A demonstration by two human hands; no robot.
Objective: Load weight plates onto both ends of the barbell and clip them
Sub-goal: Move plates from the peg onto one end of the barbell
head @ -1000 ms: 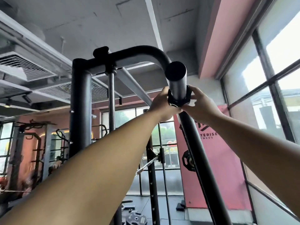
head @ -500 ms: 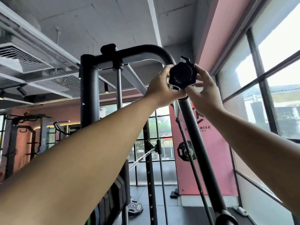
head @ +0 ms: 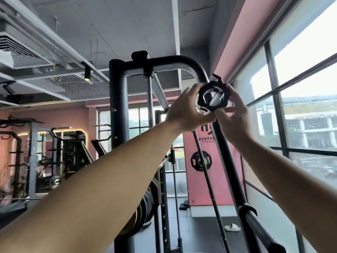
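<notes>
- Fingers (head: 192,91) of the left hand (head: 184,111) are curling round one rim of the clip (head: 212,96). Those of the right hand (head: 235,121) are pinching the opposite rim, so both hands are clamping on it.
- Clip is sitting at the upper tip of the barbell (head: 228,161), ring facing the camera, lever tab standing out from its top edge. Cannot tell whether it is threaded on that tip or just clear of it.
- Barbell is leaning steeply, running down from the clip to a raised shoulder (head: 248,209) near its lower end.
- Weight plates (head: 145,203) are hanging on the rack (head: 118,106) beside the barbell's lower stretch, well apart from both hands. None is showing on the barbell.
- Judging the step in hand: working the clip at the barbell's tip, with loading not yet done.
- Doing it well probably means keeping the lever fully open and the ring square to the barbell, sliding straight rather than rocking, both hands sharing the load, fingers clear of the lever.
</notes>
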